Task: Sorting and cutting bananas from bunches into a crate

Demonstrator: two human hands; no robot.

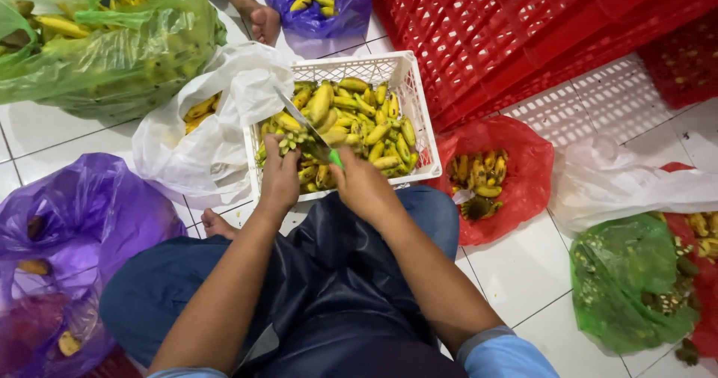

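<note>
Right hand (364,187) grips knife (307,129) above white-tiled floor (516,269).

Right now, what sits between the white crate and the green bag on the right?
In the head view, a red bag of small bananas lies between the white crate and green bag.

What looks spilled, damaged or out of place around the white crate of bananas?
Nothing looks spilled. One oddity: the long steel knife with the green handle, in the right hand, has its blade angled toward the left hand, which holds a small banana bunch over the white plastic crate.
</note>
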